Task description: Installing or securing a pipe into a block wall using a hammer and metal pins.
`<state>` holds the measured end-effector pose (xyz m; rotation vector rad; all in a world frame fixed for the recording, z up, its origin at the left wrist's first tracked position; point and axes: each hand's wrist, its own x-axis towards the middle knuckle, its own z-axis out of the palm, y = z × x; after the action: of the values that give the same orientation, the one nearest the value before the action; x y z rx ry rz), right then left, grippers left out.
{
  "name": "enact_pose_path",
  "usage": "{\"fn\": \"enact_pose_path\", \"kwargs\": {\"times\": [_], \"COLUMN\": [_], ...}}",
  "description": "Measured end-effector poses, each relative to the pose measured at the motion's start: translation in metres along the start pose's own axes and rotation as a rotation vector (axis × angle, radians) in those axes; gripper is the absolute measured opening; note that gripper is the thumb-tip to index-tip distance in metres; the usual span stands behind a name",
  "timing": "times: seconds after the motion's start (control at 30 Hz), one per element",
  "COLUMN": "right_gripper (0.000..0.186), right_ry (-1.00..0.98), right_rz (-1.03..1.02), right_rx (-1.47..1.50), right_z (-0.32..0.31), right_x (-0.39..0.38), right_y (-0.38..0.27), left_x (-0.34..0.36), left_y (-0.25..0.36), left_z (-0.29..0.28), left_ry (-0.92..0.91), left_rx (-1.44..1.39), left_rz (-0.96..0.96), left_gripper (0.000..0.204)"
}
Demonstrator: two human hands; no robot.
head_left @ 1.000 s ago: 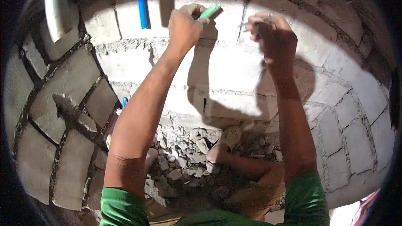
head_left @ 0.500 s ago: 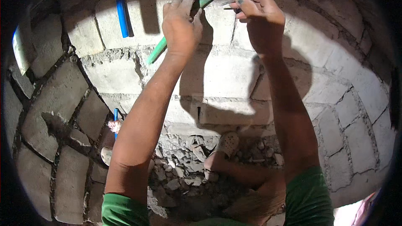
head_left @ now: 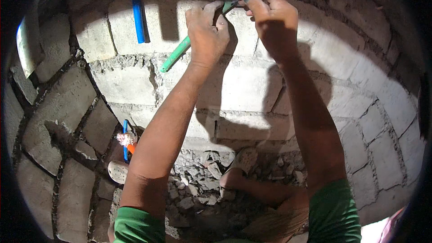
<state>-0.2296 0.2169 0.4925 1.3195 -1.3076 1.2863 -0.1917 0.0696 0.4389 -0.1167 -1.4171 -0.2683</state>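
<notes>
My left hand [head_left: 208, 31] is closed around a long, narrow green bar [head_left: 174, 55] that slants up to the right against the block wall. Above my fingers, the bar's upper end shows. In a pinch, my right hand [head_left: 275, 20] grips a thin grey metal nail [head_left: 241, 1], mostly covered by the fingers. Its tip is at the upper end of the green bar; whether it sits in the bar or only touches it, I cannot tell.
A blue pipe [head_left: 137, 13] hangs down the wall at upper left. Low on the left are another short blue pipe [head_left: 125, 141] with pinkish-white frayed material [head_left: 126, 139] and an orange piece. Rubble [head_left: 202, 184] lies at the wall's foot, beside my clog [head_left: 245, 159].
My right hand has moved left, bringing the nail's tip to the green bar's upper end. My left hand and the bar sit slightly farther right and lower in the view.
</notes>
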Motion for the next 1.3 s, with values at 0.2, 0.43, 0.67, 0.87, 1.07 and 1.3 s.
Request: {"fn": "enact_pose_path", "kwargs": {"times": [0.2,0.43,0.67,0.87,1.07,1.3], "right_gripper": [0.02,0.016,0.023,0.033,0.031,0.008], "right_ry": [-0.1,0.029,0.008,-0.058,-0.041,-0.13], "right_rz": [-0.1,-0.023,-0.101,0.063,0.015,-0.244], "right_rx": [-0.182,-0.033,-0.208,-0.129,0.033,-0.24], "right_z": [-0.003,-0.008,-0.015,-0.02,-0.012,-0.013], "right_x": [0.001,-0.007,-0.018,-0.037,-0.036,-0.037], "right_y": [-0.001,-0.011,-0.022,-0.005,-0.001,0.001], "left_x": [-0.001,0.002,-0.012,-0.018,-0.022,-0.021], "left_y": [0.0,-0.005,0.004,0.026,0.022,0.023], "left_z": [0.011,0.007,0.005,0.008,0.015,0.018], "left_ry": [0.077,0.064,-0.072,-0.018,0.066,0.028], "left_rx": [-0.019,0.039,-0.04,0.022,-0.128,-0.093], "left_rz": [0.026,0.145,0.085,-0.107,-0.151,-0.025], "left_gripper": [0.023,0.02,0.023,0.022,0.02,0.026]}}
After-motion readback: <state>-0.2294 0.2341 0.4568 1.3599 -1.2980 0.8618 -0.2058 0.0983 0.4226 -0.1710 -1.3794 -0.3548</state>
